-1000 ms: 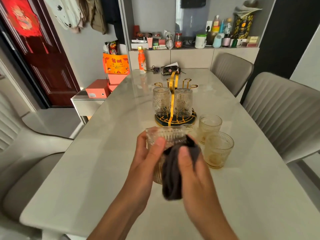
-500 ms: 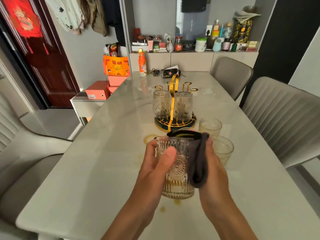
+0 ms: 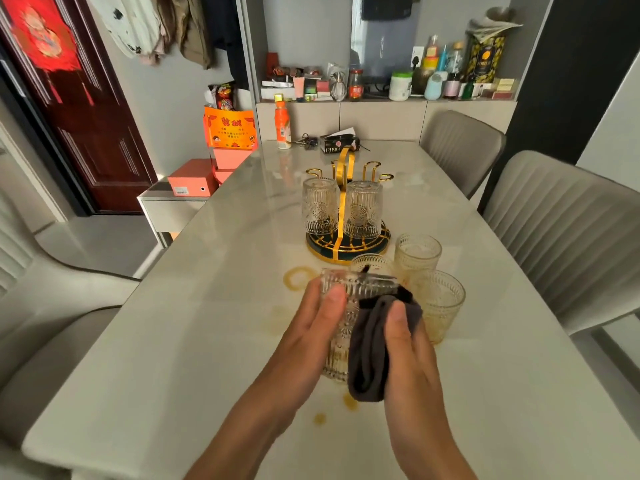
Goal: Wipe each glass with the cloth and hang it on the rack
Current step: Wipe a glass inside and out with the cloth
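Head view is showing the left hand (image 3: 313,327) gripping the ribbed glass (image 3: 341,327) above the table (image 3: 173,341), thumb curled over its near side, long axis roughly upright and mouth tipping away. The right hand (image 3: 407,344) is pinching the dark cloth (image 3: 372,348) against the glass's right wall. The gold rack (image 3: 346,202) is standing straight ahead beyond the glass, two glasses already hanging there, so hanging will likely be calling for the left hand, once the glass is turned upside down.
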`<state>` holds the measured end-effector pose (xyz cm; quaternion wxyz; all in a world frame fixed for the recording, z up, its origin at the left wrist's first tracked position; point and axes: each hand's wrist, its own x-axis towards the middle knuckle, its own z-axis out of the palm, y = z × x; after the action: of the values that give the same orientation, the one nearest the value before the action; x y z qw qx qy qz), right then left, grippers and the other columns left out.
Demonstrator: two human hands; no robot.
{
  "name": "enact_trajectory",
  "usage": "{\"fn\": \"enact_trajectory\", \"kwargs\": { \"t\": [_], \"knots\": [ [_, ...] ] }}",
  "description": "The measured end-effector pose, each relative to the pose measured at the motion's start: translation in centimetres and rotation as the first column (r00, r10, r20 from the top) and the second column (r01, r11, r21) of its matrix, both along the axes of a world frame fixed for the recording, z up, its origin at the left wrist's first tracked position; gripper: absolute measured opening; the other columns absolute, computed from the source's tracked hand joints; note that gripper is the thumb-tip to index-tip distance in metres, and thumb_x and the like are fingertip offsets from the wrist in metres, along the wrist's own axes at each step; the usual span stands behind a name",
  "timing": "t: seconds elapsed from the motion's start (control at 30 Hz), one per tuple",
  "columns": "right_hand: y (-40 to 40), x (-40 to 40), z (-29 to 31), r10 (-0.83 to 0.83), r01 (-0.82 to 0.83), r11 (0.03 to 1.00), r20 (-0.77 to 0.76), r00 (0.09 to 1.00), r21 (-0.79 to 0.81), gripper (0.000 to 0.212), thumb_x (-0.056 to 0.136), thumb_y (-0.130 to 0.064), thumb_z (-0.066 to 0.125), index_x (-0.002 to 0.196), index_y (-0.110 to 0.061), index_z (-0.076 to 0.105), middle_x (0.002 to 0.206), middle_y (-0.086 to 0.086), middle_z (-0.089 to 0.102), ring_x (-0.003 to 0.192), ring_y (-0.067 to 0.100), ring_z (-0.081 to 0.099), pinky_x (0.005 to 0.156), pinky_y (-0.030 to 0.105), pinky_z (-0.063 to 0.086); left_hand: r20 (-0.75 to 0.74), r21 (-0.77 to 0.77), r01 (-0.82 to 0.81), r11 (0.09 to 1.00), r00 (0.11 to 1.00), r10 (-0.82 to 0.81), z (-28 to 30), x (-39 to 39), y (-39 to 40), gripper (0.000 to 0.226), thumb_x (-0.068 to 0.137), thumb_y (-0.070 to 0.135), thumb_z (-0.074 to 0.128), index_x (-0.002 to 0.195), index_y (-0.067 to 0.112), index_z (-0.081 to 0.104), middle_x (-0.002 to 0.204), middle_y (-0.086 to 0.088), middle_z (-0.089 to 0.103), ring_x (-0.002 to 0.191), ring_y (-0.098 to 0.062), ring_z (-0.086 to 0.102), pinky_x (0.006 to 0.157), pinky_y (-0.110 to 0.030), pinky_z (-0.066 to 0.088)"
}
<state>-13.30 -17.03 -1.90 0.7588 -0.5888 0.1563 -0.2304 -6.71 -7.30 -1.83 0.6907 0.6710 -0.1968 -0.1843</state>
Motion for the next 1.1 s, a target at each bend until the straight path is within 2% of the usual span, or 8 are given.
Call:
{"fn": "enact_trajectory", "kwargs": {
  "t": [0.07,0.13,0.3,0.47,0.63,0.77,1.0,1.1],
  "knots": [
    [-0.4,0.1,-0.3,-0.067,0.068,0.997,0.029,0.997,-0.028,0.051,0.077,-0.061,0.04,0.124,-0.048,0.055,0.098,-0.045,0.063,0.095,-0.027,0.056,0.077,0.002,0.046,0.058,0.034,-0.019,0.999,0.998,0.017,0.1,-0.3,-0.1,0.079,0.078,0.084,0.048,0.145,0.042,0.045,0.134,0.033,0.058,0.121,0.022,0.049,0.106,-0.015,0.04],
    [-0.4,0.2,-0.3,-0.066,0.068,0.995,0.032,0.997,-0.078,0.051,0.081,-0.061,0.039,0.13,-0.051,0.051,0.105,-0.047,0.061,0.102,-0.026,0.054,0.087,0.008,0.044,0.128,0.012,-0.102,0.995,0.987,0.099,-0.2,-0.5,-0.5,0.057,0.089,0.07,0.053,0.138,0.041,0.052,0.12,0.024,0.07,0.112,0.01,0.063,0.097,-0.018,0.048],
    [1.6,-0.7,-1.4,-0.018,0.018,0.937,0.004,1.0,-0.349,0.066,0.084,-0.079,0.037,0.145,-0.065,0.015,0.135,-0.044,0.047,0.127,-0.015,0.046,0.105,0.023,0.042,-0.012,-0.097,-0.219,0.971,0.976,0.219,0.1,-0.1,-0.5,0.045,0.084,0.062,0.044,0.123,0.045,0.059,0.11,0.02,0.074,0.104,0.002,0.069,0.087,-0.021,0.049],
    [-1.4,0.5,1.0,-0.05,0.052,0.996,0.034,0.998,-0.068,0.04,0.079,-0.066,0.045,0.113,-0.051,0.06,0.099,-0.041,0.066,0.096,-0.029,0.055,0.085,0.005,0.044,-0.139,-0.181,-0.172,0.968,0.979,0.148,-0.3,-0.9,-1.0,0.053,0.091,0.062,0.048,0.136,0.035,0.059,0.132,0.012,0.068,0.126,-0.006,0.061,0.112,-0.037,0.041],
    [0.9,-1.1,0.1,-0.03,0.067,0.941,0.116,0.993,-0.331,0.056,0.087,-0.069,0.037,0.141,-0.066,0.024,0.134,-0.043,0.048,0.129,-0.013,0.045,0.102,0.017,0.04,-0.12,-0.182,-0.077,0.98,0.991,0.055,-0.1,-1.5,-1.1,0.06,0.088,0.072,0.04,0.122,0.03,0.066,0.119,0.003,0.075,0.115,-0.013,0.069,0.093,-0.028,0.054],
    [-0.7,0.0,0.2,-0.015,0.04,0.965,0.098,0.995,-0.259,0.047,0.093,-0.064,0.039,0.14,-0.058,0.036,0.12,-0.048,0.053,0.12,-0.022,0.047,0.099,0.01,0.04,-0.073,-0.165,-0.065,0.984,0.996,0.054,-0.7,-2.0,-0.8,0.066,0.074,0.067,0.057,0.126,0.027,0.058,0.115,0.01,0.074,0.11,-0.006,0.069,0.084,-0.023,0.057],
    [0.8,-0.5,-1.1,0.084,-0.046,0.968,0.147,0.986,-0.245,0.05,0.096,-0.046,0.042,0.145,-0.046,0.033,0.118,-0.051,0.054,0.115,-0.024,0.05,0.087,-0.001,0.041,-0.128,-0.253,-0.17,0.952,0.982,0.141,-0.3,-1.2,-0.5,0.064,0.079,0.059,0.061,0.128,0.018,0.063,0.121,-0.003,0.074,0.116,-0.019,0.068,0.104,-0.042,0.048],
    [0.3,-0.3,-1.7,0.015,0.028,0.974,0.185,0.983,-0.227,0.04,0.099,-0.041,0.049,0.138,-0.037,0.05,0.118,-0.035,0.065,0.113,-0.013,0.059,0.09,0.008,0.047,-0.121,-0.215,-0.135,0.967,0.986,0.11,-1.0,-0.8,0.1,0.066,0.077,0.052,0.073,0.131,0.017,0.06,0.123,-0.004,0.073,0.117,-0.022,0.068,0.103,-0.041,0.051]
  ]
}}
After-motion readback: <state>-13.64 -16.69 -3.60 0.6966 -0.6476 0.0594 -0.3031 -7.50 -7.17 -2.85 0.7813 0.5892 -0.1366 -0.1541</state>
